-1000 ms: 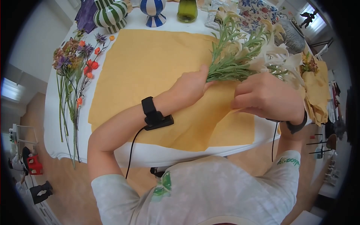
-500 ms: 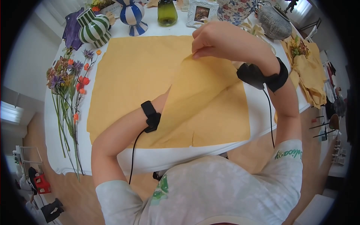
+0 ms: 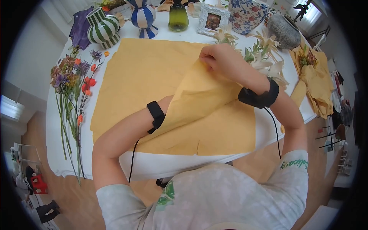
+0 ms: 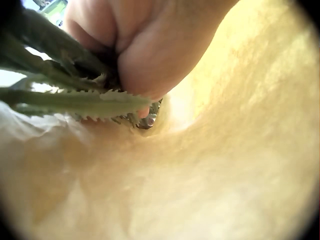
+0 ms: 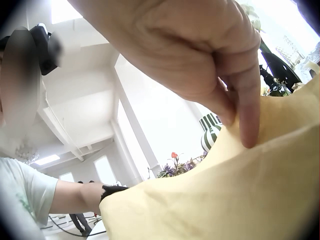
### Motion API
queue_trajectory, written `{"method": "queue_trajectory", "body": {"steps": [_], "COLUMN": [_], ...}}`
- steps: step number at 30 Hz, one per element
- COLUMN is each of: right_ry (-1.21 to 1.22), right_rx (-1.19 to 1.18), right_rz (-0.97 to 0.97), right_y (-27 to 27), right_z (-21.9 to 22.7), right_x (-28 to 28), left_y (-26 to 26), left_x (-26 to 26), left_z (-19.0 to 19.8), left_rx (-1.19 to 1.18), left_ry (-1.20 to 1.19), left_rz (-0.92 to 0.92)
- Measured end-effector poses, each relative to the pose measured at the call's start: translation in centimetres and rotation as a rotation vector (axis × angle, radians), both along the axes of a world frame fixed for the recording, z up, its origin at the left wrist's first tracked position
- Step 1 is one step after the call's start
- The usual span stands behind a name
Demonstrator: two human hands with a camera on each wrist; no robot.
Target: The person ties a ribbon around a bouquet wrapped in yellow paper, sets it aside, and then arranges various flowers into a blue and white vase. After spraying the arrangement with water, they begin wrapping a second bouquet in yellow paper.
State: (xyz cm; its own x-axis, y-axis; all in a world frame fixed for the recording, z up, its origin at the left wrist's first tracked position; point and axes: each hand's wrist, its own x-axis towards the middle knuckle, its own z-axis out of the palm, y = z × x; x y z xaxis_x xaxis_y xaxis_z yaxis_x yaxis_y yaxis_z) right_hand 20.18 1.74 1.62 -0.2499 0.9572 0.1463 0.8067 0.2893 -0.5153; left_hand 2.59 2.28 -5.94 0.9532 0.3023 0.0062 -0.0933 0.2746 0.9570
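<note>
right grip: right hand [image 3: 221, 61] pinches the corner of the yellow paper sheet [image 3: 153, 76], thumb and fingers [image 5: 248, 115] closed on the edge, lifted flap folded over toward centre.
left grip: left hand [image 4: 135, 45] hidden under the flap in the head view; the left wrist view shows fingers curled round green stems [image 4: 75, 97], clamped on them.
stems: serrated leaves, lying against the paper under the fold.
paper: spread flat on the white surface [image 3: 264, 130], right part raised over the left forearm; small tear at the near edge.
lilies: white lily blooms [image 3: 264, 61] stick out past the right hand, beyond the fold.
left of paper: loose flowers [image 3: 73, 80], purple and orange heads, long stems running toward the near edge.
far edge: green striped vase [image 3: 101, 28], blue striped vase [image 3: 142, 17], green bottle [image 3: 178, 19], picture frame [image 3: 211, 20], floral vase [image 3: 245, 13], grey pot [image 3: 283, 30].
right edge: pile of more yellow paper [image 3: 318, 82], crumpled, apart from the sheet.
</note>
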Motion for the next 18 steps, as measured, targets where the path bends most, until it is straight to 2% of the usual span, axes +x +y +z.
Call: {"method": "queue_trajectory", "body": {"steps": [2,8,9,13,14,16,17,18], "right_ry": [-0.106,-0.076,-0.054,-0.099,-0.081,-0.068,-0.018,0.033], "right_rx": [0.248,0.241,0.360,0.410,0.483,0.560,0.697,0.832], "right_rz": [0.012,0.001,0.008,-0.066,-0.011,0.036,0.127,0.220], "right_y": [-1.0,-5.2,-4.7,-5.2,-5.7,-6.8,-7.6,-8.6], "right_z": [-1.4,-4.1,-5.0,-5.4,-5.1,-4.5,-4.1,-3.8], "right_x": [0.2,-2.1,-2.3,-1.8,-1.7,-1.3,-0.9,-0.4], "left_y": [0.4,0.9,0.8,0.5,0.2,0.5,0.6,0.6], "left_x": [-0.4,-0.8,-0.8,-0.1,0.2,0.8,1.3,1.5], "left_z": [-0.1,-0.5,-0.6,-1.0,-1.0,-1.0,-0.6,0.3], "left_rx": [0.030,0.055,0.049,0.043,0.068,0.260,0.479,0.863], "left_ry": [0.004,0.013,0.012,0.005,0.006,0.054,0.129,0.278], "left_rz": [0.001,0.018,0.019,0.058,0.078,0.136,0.170,0.193]}}
